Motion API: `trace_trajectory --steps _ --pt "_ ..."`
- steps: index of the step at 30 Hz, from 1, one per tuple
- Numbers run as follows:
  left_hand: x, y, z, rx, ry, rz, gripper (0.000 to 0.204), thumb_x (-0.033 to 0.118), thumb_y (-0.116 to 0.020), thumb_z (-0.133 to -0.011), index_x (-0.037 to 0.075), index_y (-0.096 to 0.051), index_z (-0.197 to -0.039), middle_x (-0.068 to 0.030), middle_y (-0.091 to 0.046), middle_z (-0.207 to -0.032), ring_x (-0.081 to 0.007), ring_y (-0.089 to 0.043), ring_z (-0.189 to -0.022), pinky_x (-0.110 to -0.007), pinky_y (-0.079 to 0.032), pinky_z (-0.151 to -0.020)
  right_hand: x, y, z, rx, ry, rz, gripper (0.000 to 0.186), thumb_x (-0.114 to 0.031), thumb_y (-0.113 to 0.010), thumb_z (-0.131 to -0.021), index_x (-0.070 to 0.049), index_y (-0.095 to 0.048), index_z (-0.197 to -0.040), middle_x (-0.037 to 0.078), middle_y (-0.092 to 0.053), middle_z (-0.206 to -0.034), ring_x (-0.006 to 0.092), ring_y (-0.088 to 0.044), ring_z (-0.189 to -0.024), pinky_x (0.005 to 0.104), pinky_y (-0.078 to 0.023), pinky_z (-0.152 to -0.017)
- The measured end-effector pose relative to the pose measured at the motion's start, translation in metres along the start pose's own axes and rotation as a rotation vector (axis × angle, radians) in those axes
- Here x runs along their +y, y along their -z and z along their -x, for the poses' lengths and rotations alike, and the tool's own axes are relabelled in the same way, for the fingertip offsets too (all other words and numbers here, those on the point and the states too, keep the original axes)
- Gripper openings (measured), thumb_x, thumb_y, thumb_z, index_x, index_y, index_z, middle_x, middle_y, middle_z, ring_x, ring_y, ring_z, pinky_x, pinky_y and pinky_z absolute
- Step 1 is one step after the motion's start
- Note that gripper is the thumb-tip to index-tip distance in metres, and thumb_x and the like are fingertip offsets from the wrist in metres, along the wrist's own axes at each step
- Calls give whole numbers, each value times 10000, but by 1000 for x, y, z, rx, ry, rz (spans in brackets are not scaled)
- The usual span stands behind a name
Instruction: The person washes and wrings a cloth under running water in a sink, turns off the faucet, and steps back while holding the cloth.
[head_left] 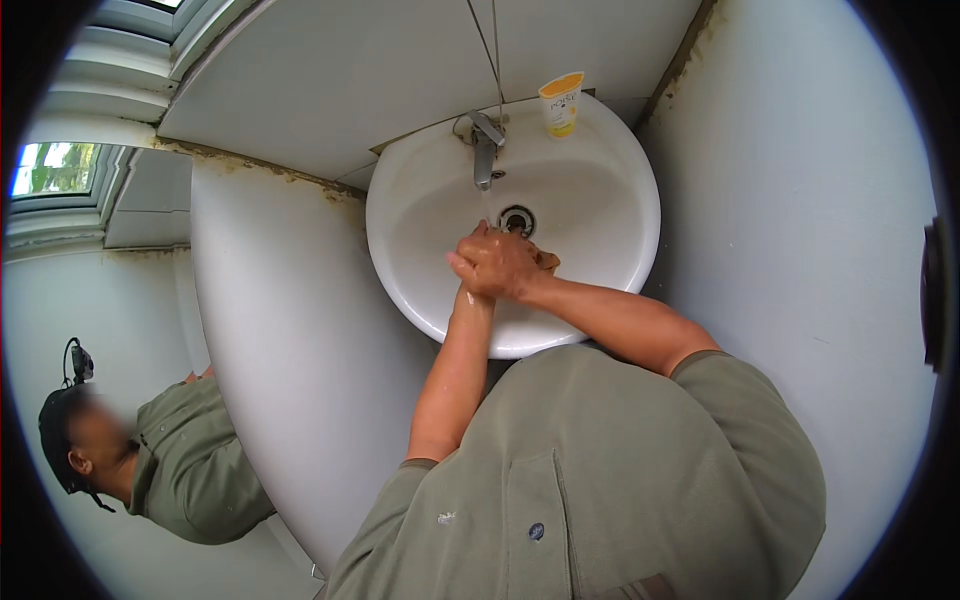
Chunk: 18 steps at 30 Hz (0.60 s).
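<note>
A white washbasin [622,215] is in front of me, with a metal faucet [485,148] running water toward my hands. My right hand [495,262] is closed over my left hand [543,260], above the drain [517,217]. Much of my left hand is hidden beneath the right, so its finger positions are unclear. Both hands look wet. A white-and-yellow tube [561,112] stands upside down on the basin's back rim, right of the faucet.
A pale partition [260,330] borders my left side and a light wall [800,200] my right. At far left, a mirror [110,300] reflects a person in a green shirt and dark cap, with a head-mounted device, below a window.
</note>
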<state>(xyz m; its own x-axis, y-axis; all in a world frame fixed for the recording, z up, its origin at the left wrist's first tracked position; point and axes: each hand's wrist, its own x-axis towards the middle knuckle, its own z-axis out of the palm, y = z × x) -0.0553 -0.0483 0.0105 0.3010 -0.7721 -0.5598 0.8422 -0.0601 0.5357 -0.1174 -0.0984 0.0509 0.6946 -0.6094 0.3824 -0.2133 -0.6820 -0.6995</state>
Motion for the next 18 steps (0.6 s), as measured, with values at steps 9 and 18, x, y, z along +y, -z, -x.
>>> trace_trajectory --steps 9,18 --pt "20 3 -12 -155 230 32 335 355 -496 -996 50 -575 -1113 -117 -637 -1069 -234 -629 -967 -389 -532 -863 40 -11 -29 114 -256 -29 315 -322 -601 -893 -70 -597 -704 119 -617 -680 347 -624 -645 416 -513 -617" --pt "107 41 14 250 -256 -325 340 266 -658 -924 18 -574 -1140 -89 -625 -1075 -190 -610 -987 -321 -485 -911 72 22 -15 -28 -310 -313 338 -339 -679 -876 -26 -555 -842 160 -622 -861 376 -633 -773 433 -518 -677"
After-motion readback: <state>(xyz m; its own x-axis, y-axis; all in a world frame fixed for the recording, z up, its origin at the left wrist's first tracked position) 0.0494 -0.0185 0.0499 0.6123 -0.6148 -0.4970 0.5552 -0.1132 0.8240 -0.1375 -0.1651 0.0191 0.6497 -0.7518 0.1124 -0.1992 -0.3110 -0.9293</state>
